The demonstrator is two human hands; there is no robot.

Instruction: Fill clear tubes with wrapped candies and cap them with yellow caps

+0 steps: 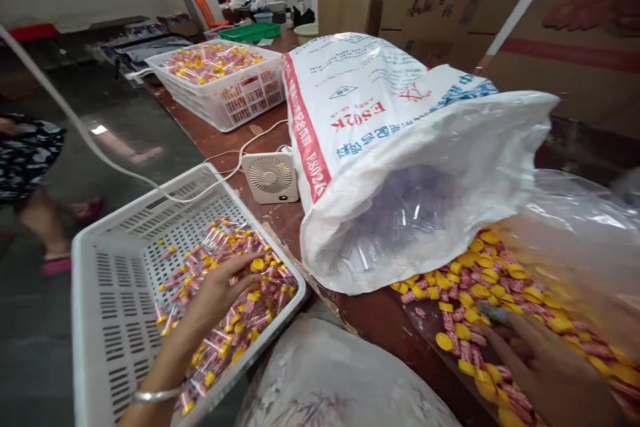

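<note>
My left hand reaches into a white basket partly filled with clear tubes with yellow caps and pink contents. Its thumb and forefinger are around a yellow-capped tube. My right hand is at a heap of yellow caps with pink wrapped pieces at the lower right; something grey covers one fingertip, and whether it grips a piece is hidden. Between the hands, a white printed sack lies open towards me, with clear tubes inside.
A small white fan stands left of the sack, its cable crossing the basket. Behind are a full white basket, a green tray and cardboard boxes. A person's legs show at the left. Clear plastic lies at the right.
</note>
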